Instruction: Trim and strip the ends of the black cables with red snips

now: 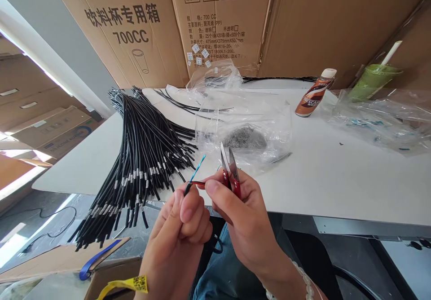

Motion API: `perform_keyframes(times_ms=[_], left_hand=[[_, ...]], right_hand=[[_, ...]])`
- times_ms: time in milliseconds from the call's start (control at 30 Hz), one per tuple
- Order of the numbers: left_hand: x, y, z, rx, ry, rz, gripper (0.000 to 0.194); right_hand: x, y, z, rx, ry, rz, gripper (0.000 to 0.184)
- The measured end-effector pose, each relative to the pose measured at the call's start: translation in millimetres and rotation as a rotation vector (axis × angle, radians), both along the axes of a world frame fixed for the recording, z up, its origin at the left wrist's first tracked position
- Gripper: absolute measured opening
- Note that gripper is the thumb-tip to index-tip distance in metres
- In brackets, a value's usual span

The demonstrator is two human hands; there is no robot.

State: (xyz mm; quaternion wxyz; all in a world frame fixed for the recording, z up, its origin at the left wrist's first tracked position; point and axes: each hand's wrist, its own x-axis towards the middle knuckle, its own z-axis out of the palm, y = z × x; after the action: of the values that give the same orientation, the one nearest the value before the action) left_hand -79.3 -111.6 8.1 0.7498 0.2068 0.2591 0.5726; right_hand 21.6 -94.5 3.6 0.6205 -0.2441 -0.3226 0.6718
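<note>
At table edge: L hand [182, 232] pinches cable [188, 187]; R hand [242, 214] snips [230, 167].

- Left: a bundle of black cables [134, 156] fans across the white table [336, 174] and over its near edge, blocking that side.
- Middle, just beyond the hands: crumpled plastic bags [245, 125].
- Right near: bare tabletop, open passage.
- Far right: a bottle [314, 93] and more plastic bag [380, 116].
- Far: cardboard boxes [303, 21] wall the table.
</note>
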Motion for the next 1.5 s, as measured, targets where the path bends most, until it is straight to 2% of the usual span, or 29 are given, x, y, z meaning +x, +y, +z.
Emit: perform_keyframes(times_ms=[300, 467, 700, 833, 967, 1033, 1167, 1300, 1367, 1500], left_hand=[[-2, 0, -0.5, -0.053, -0.162, -0.1, 0.028], [3, 3, 0.7, -0.107, -0.045, -0.04, 0.029], [8, 7, -1.3, 0.008, 0.141, 0.08, 0.023], [6, 7, -3.1, 0.017, 0.125, 0.028, 0.025], [3, 6, -2.5, -0.032, 0.095, 0.015, 0.023], [3, 6, -1.9, -0.026, 0.103, 0.047, 0.022], [1, 6, -1.4, 0.024, 0.144, 0.131, 0.022], [-2, 4, -2.7, 0.045, 0.229, 0.165, 0.025], [-2, 3, -2.7, 0.058, 0.268, 0.165, 0.026], [2, 2, 2.4, 0.098, 0.318, 0.212, 0.022]], right_hand=[[0, 2, 0.3, 0.002, -0.011, -0.008, 0.025], [-3, -1, -5.3, -0.001, -0.065, -0.043, 0.034], [2, 2, -11.1, -0.021, -0.022, -0.005, 0.028], [4, 5, -11.7, -0.116, -0.017, 0.012, 0.032], [4, 6, -14.8, -0.179, -0.053, 0.073, 0.025], [8, 5, -18.0, -0.116, -0.118, 0.003, 0.026], [27, -2, -17.0, 0.109, -0.328, -0.226, 0.023], [43, -11, 1.9, 0.302, -0.736, -0.356, 0.006], [43, -14, 12.1, 0.387, -0.901, -0.389, 0.009], [37, -17, 22.5, 0.526, -1.082, -0.441, 0.012]])
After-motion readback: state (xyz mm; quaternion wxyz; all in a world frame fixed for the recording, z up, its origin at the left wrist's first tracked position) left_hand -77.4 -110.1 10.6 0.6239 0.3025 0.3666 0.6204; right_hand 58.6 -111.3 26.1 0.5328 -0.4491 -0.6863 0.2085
